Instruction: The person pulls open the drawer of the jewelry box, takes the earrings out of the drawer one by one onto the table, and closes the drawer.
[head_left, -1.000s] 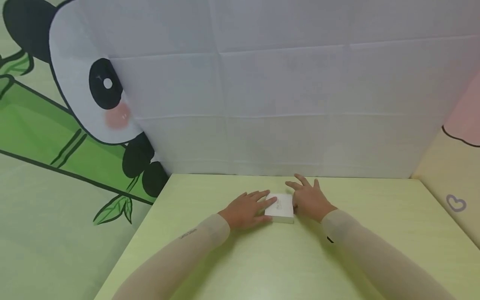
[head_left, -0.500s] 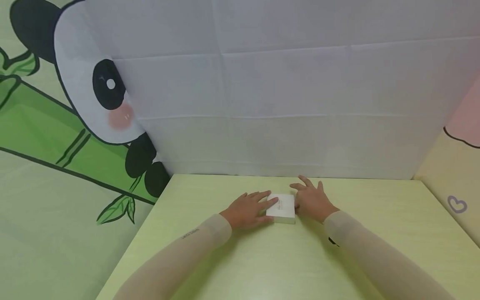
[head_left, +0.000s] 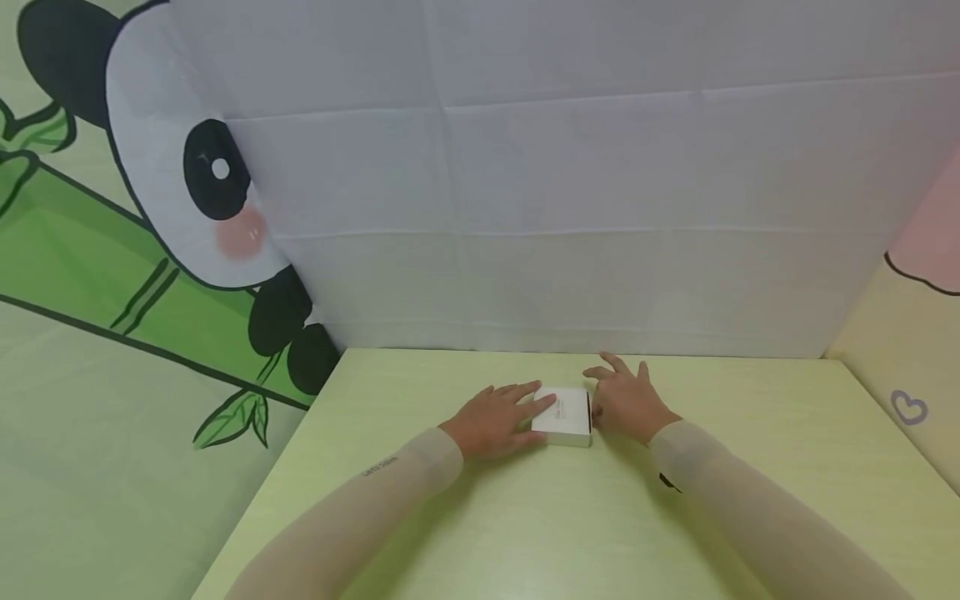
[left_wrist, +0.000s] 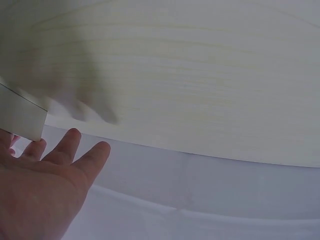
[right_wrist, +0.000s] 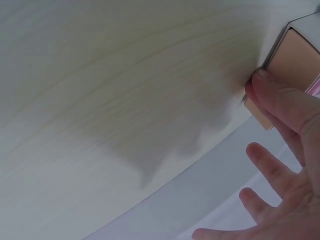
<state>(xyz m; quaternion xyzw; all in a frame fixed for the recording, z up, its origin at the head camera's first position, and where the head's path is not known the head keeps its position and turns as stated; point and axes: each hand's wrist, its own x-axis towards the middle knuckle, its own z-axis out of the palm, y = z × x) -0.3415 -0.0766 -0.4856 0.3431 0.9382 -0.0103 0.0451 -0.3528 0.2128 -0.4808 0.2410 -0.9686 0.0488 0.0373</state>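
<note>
A small flat white box (head_left: 573, 410) with faint lettering on its top lies on the table. My left hand (head_left: 491, 422) holds it from the left, forefinger across the top and thumb at the front side. The left wrist view has just a corner of the box (left_wrist: 22, 115), beyond the fingers. At the box's right end, the thumb and forefinger of my right hand (head_left: 628, 406) pinch its edge; the other fingers are spread away. A tan panel (right_wrist: 295, 57) shows in that end in the right wrist view, and a dark line marks the end from above.
The pale yellow table (head_left: 487, 533) ends at a creased white cloth (head_left: 555, 167) hanging behind it. To the left hangs a panda-and-bamboo print (head_left: 150, 167); a pale yellow panel with a heart (head_left: 909, 407) stands to the right.
My right hand has shifted slightly to the right, and a dark line now shows along the box's right end. The left hand keeps its place on the box.
</note>
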